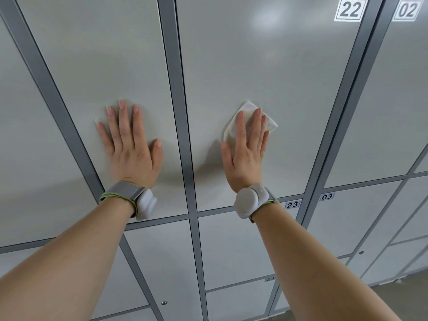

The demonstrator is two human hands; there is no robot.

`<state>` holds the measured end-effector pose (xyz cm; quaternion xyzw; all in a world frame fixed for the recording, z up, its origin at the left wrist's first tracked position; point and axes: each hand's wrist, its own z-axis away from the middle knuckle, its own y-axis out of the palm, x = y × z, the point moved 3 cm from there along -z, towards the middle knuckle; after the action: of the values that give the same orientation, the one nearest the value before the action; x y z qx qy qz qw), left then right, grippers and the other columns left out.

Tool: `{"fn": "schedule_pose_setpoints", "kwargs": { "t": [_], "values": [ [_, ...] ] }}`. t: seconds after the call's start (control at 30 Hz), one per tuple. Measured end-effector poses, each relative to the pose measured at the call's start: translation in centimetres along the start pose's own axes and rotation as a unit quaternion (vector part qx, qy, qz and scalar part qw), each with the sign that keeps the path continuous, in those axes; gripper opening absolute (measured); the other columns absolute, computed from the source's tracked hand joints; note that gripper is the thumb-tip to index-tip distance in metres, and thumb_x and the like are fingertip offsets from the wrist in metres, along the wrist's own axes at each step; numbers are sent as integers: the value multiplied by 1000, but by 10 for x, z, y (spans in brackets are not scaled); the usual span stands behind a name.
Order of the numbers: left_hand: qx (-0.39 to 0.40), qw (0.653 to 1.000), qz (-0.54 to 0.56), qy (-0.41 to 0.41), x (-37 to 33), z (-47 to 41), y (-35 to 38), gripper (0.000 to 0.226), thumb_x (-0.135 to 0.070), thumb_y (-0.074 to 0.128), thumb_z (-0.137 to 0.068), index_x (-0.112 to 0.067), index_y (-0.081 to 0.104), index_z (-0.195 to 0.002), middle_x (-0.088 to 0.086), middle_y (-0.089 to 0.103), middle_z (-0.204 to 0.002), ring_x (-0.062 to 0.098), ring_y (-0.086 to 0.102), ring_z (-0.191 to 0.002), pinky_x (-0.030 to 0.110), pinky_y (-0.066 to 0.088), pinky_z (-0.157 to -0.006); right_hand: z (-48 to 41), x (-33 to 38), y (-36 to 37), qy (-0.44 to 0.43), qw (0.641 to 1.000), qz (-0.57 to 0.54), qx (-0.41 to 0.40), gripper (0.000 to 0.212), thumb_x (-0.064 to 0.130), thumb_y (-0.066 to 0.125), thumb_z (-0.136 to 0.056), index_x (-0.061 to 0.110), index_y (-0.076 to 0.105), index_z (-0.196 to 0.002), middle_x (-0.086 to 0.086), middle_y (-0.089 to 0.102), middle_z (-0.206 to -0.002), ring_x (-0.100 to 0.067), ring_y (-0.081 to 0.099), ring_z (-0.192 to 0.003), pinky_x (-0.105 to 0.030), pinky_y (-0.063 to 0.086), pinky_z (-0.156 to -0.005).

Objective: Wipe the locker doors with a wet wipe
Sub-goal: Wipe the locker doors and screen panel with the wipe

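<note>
Right hand flat, fingers straight, pressing wipe on door 22 toward its lower half, left hand flat, fingers spread, on the neighbouring door, grey frame between, wristbands on both wrists.

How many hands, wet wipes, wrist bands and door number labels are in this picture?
Hands: 2, left hand and right hand
Wet wipe: 1
Wrist bands: 2
Number labels: 5
Total: 10

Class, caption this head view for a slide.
Right hand presses a wet wipe on locker door 22; left hand rests on the neighbouring door.
</note>
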<state>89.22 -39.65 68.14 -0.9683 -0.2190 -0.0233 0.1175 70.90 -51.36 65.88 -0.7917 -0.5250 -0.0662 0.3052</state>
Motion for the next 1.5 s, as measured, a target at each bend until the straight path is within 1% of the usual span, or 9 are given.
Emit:
{"fn": "schedule_pose_setpoints", "kwargs": {
  "t": [0.13, 0.3, 0.43, 0.7, 0.87, 1.0, 1.13, 1.27, 1.5],
  "values": [
    [7, 1000, 7, -1, -1, -1, -3, 61, -35, 30, -98, 4, 21, -145, 32, 26, -146, 44, 13, -137, 45, -8, -116, 14, -20, 1, 2, 1000, 28, 11, 61, 34, 34, -97, 14, 14, -151, -17, 0, -158, -32, -6, -145, -40, -7, -118],
    [24, 998, 37, -34, -9, -1, -8, 63, -33, 34, -96, 5, 21, -145, 31, 21, -149, 46, 13, -138, 49, -5, -115, 32, -40, -1, 53, 998, 24, 37, 63, 41, 27, -96, 17, 8, -151, -7, -11, -156, -28, -10, -146, -44, -4, -118],
    [26, 992, 86, -87, -20, -8, -13, 64, -31, 36, -94, 8, 22, -144, 30, 18, -150, 48, 11, -138, 53, -2, -114, 20, -23, -7, 85, 996, -28, 30, 69, 47, 24, -92, 15, 4, -151, -18, -10, -157, -29, -13, -145, -39, -9, -117],
    [-11, 986, 139, -86, -59, -43, -13, 64, -32, 33, -95, 11, 25, -142, 31, 22, -148, 45, 14, -138, 50, 0, -115, 0, -33, -23, 17, 1000, -5, 16, 63, 43, 26, -95, 16, 13, -151, -16, -3, -158, -31, -7, -146, -42, -2, -118],
    [-1, 987, 127, -98, -68, -39, -3, 65, -32, 33, -95, 12, 25, -142, 31, 22, -149, 45, 16, -139, 49, 0, -115, 22, -63, -22, 84, 996, -13, 31, 65, 49, 23, -94, 26, -5, -147, -9, -15, -156, -19, -18, -144, -41, -6, -118],
    [12, 990, 103, -91, -68, -37, 2, 66, -30, 37, -93, 12, 22, -142, 31, 20, -149, 47, 14, -139, 50, -1, -115, 5, -59, -31, 123, 992, -41, 12, 76, 54, 21, -89, 14, 3, -151, -18, -13, -156, -27, -16, -145, -37, -10, -117],
    [9, 993, 85, -85, -69, -36, 5, 66, -28, 39, -92, 12, 22, -142, 32, 20, -149, 48, 15, -138, 46, -5, -115, -23, -44, -39, 72, 996, -56, -20, 72, 49, 25, -92, 9, 11, -151, -22, -7, -156, -33, -11, -145, -40, -7, -117],
    [-24, 995, 57, -81, -68, -35, 8, 65, -30, 39, -93, 12, 25, -141, 32, 25, -147, 46, 17, -137, 46, -2, -116, -14, -55, -34, 56, 998, -35, -22, 66, 44, 28, -96, 13, 9, -151, -20, -6, -157, -31, -10, -145, -38, -6, -117],
    [-35, 995, 47, -79, -71, -35, 9, 65, -30, 39, -93, 12, 26, -141, 32, 26, -147, 47, 19, -136, 45, -3, -116, 10, -75, -29, 125, 992, -21, -8, 77, 52, 26, -91, 8, 3, -151, -21, -13, -156, -30, -15, -144, -29, -15, -114]
  ]
}}
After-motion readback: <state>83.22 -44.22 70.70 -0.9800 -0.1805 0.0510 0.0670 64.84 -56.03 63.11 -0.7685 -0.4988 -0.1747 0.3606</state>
